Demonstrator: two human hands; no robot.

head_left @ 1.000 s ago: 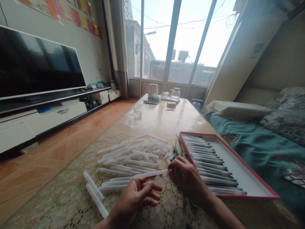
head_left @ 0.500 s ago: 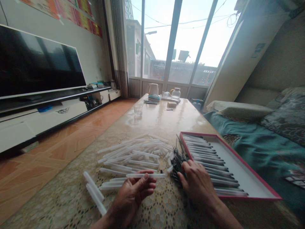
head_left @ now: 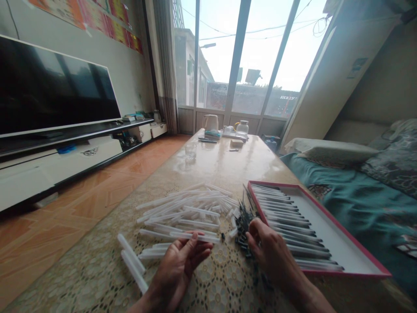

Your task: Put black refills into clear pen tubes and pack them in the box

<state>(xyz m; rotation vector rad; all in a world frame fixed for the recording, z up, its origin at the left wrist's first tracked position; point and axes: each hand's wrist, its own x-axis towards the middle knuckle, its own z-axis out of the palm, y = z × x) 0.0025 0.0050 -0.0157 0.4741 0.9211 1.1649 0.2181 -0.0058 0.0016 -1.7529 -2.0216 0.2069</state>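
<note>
My left hand [head_left: 190,256] pinches a translucent white plastic tube [head_left: 208,238], like a pen barrel, between thumb and fingers. The tube lies roughly level, its free end pointing right. Just beyond that end, a small black piece [head_left: 223,236] rests on the tablecloth. My right hand [head_left: 269,245] is at a pile of thin black sticks [head_left: 243,219], fingers curled together at its right side. Whatever those fingertips grip is hidden. Left of the pile, many loose white tubes [head_left: 195,204] lie in a heap.
A red-rimmed shallow box [head_left: 353,243] on the right holds a row of white tubes with dark ends [head_left: 286,213]. A clear glass [head_left: 190,152] stands farther back on the table. A kettle [head_left: 211,123] and a glass pitcher [head_left: 241,127] are at the far end.
The tube in my left hand has shifted left and tilted slightly down at its right end. My right hand's fingers have drawn closer together at the black pile.
</note>
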